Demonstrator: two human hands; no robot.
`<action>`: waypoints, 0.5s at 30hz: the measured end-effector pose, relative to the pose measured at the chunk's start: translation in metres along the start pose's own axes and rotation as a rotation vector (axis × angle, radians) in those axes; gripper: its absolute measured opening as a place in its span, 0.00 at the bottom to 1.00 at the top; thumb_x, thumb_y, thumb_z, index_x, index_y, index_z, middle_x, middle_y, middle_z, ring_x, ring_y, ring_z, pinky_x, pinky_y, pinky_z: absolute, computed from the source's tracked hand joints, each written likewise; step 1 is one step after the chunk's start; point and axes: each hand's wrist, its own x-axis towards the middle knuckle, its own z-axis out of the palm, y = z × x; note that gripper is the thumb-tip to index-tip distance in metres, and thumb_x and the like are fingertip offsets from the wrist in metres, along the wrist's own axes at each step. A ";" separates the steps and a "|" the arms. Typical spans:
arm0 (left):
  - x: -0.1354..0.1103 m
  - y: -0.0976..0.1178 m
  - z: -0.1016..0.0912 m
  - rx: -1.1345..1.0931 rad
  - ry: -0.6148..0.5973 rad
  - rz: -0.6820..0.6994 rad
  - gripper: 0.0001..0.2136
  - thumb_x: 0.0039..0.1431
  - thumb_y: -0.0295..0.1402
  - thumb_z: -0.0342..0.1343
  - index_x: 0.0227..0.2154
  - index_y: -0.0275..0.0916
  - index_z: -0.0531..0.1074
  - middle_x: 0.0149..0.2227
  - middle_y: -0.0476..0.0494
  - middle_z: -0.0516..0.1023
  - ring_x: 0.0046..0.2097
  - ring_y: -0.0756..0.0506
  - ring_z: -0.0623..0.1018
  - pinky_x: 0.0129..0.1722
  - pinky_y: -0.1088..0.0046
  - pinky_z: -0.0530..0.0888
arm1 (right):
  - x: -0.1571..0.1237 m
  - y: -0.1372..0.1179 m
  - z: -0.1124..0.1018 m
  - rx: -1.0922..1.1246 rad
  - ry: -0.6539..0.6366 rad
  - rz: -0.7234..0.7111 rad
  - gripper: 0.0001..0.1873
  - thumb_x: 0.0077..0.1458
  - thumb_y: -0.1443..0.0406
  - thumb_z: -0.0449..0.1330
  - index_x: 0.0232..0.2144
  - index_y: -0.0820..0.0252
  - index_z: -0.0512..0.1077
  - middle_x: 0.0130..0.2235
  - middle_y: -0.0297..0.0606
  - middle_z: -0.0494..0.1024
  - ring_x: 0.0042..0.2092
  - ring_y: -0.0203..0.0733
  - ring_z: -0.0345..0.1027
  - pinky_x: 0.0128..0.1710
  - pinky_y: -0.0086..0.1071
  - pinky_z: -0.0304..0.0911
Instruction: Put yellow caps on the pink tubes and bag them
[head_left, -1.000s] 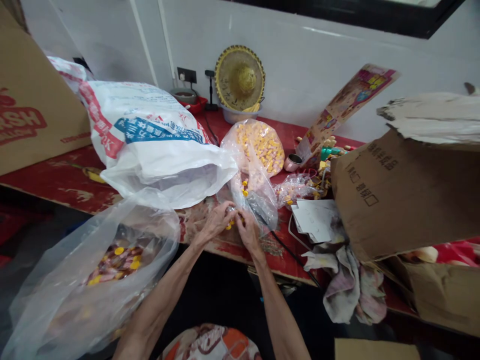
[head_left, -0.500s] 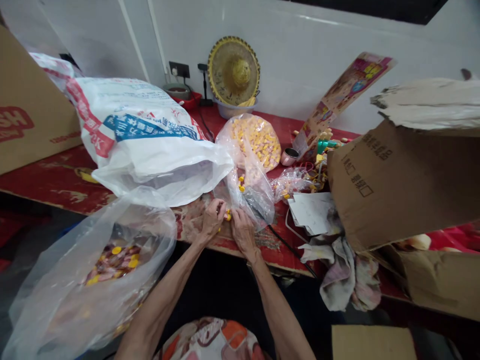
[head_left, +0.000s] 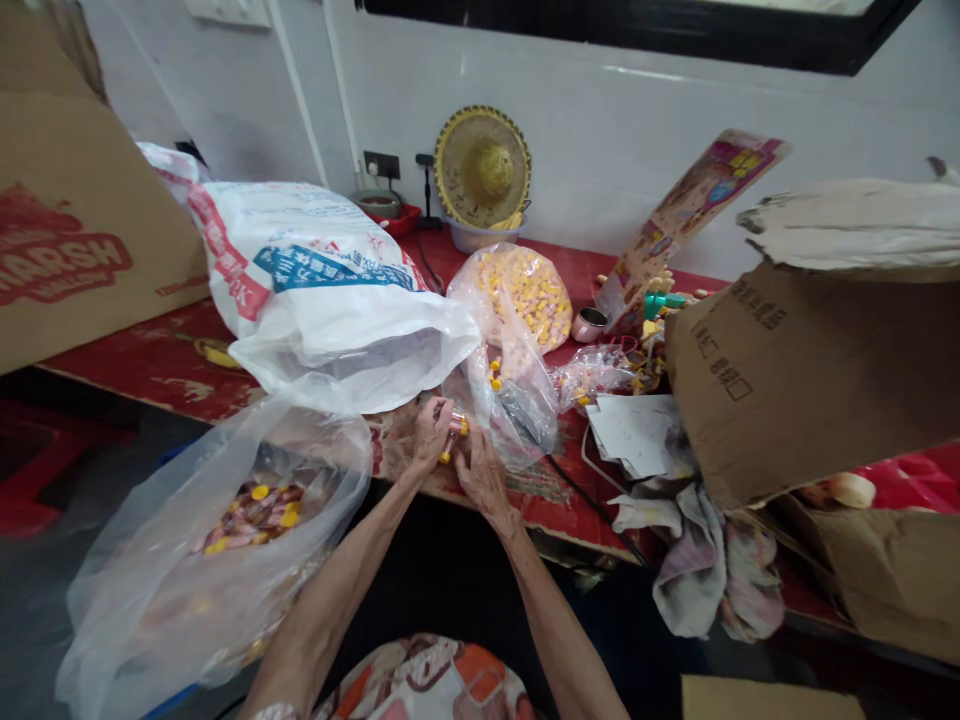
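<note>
My left hand (head_left: pixel 430 437) and my right hand (head_left: pixel 478 470) meet at the front edge of the red table (head_left: pixel 157 350). Both are pinched round small yellow and pinkish pieces (head_left: pixel 453 428) held between the fingers. Right beside them lies a clear plastic bag of yellow pieces (head_left: pixel 525 295), its loose mouth touching my right hand. To my lower left an open clear bag (head_left: pixel 217 540) holds several pink items with yellow caps (head_left: pixel 255 505).
A big white printed sack (head_left: pixel 322 290) lies on the table to the left. Cardboard boxes stand at the far left (head_left: pixel 67 230) and right (head_left: pixel 810 370). A straw hat (head_left: pixel 484 165) leans on the wall. Rags (head_left: pixel 705 570), papers (head_left: pixel 637 430) and a black cable (head_left: pixel 592 505) lie right of my hands.
My hands have stayed together at the table edge, shifting slightly left while working the small pieces. The view has tipped and moved a little.
</note>
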 end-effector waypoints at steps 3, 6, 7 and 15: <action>-0.001 0.000 0.002 -0.017 0.030 -0.020 0.11 0.62 0.42 0.52 0.31 0.41 0.71 0.30 0.47 0.76 0.33 0.46 0.75 0.37 0.70 0.73 | 0.002 -0.005 0.001 0.016 0.026 -0.015 0.35 0.66 0.63 0.55 0.72 0.61 0.56 0.65 0.51 0.69 0.64 0.52 0.67 0.62 0.46 0.70; 0.000 0.001 0.002 -0.013 0.064 -0.035 0.10 0.61 0.41 0.52 0.31 0.42 0.70 0.31 0.47 0.77 0.34 0.46 0.76 0.39 0.69 0.74 | 0.009 -0.011 0.006 -0.001 0.004 0.030 0.32 0.66 0.63 0.54 0.70 0.60 0.60 0.63 0.50 0.71 0.62 0.51 0.69 0.61 0.44 0.71; 0.000 0.003 0.001 -0.019 0.080 -0.048 0.10 0.61 0.41 0.52 0.31 0.42 0.70 0.31 0.47 0.77 0.34 0.46 0.76 0.39 0.69 0.74 | 0.013 -0.012 0.007 -0.005 -0.010 0.062 0.31 0.65 0.63 0.54 0.69 0.60 0.61 0.62 0.49 0.72 0.61 0.50 0.69 0.59 0.43 0.72; -0.007 0.013 -0.026 0.108 0.042 0.069 0.08 0.66 0.41 0.54 0.40 0.43 0.73 0.36 0.47 0.80 0.38 0.46 0.80 0.42 0.70 0.76 | 0.021 -0.019 -0.002 -0.134 -0.137 0.230 0.32 0.60 0.67 0.54 0.66 0.55 0.65 0.61 0.46 0.70 0.48 0.46 0.73 0.39 0.32 0.71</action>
